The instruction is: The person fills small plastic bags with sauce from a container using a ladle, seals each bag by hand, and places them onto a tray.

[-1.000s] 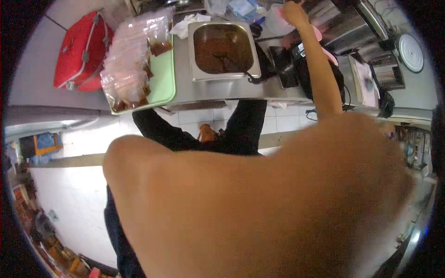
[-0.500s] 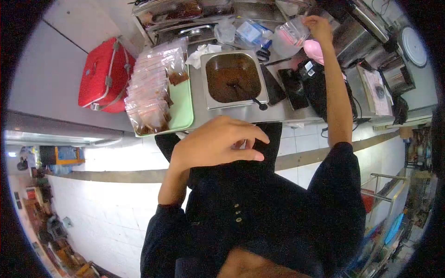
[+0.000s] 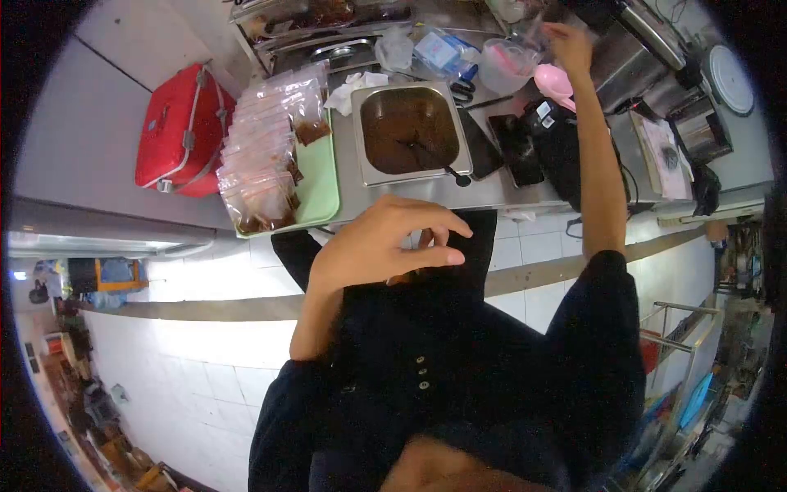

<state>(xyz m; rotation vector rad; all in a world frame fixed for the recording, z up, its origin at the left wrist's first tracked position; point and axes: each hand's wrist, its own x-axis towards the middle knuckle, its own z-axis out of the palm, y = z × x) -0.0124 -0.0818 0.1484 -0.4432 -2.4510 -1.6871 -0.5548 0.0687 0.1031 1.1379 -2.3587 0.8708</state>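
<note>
My left hand [image 3: 385, 246] hovers palm-down in front of the counter's edge, its fingers curved, thumb apart from them and nothing visible between. At the upper right, my right hand [image 3: 571, 51] pinches what looks like a clear plastic bag [image 3: 531, 31], blurred, above a translucent tub [image 3: 504, 67] with something pink inside. A steel pan [image 3: 359, 135] of dark brown sauce [image 3: 402, 143] stands on the counter, with a black-handled utensil [image 3: 447, 170] in it. To its left, a green tray [image 3: 326, 184] bears several filled zip bags [image 3: 266, 152].
A red case [image 3: 176, 131] stands at the left. Right of the pan lie a dark phone [image 3: 516, 152], a black bag [image 3: 561, 156] and a pink scoop [image 3: 554, 84]. White tissue [image 3: 354, 88] and a blue-and-white package [image 3: 443, 53] are behind. Steel pots [image 3: 631, 70] stand farther right.
My right hand has lifted slightly away from the translucent tub, and the clear plastic has moved up with it. My left hand stays nearly in place. The view has shifted slightly.
</note>
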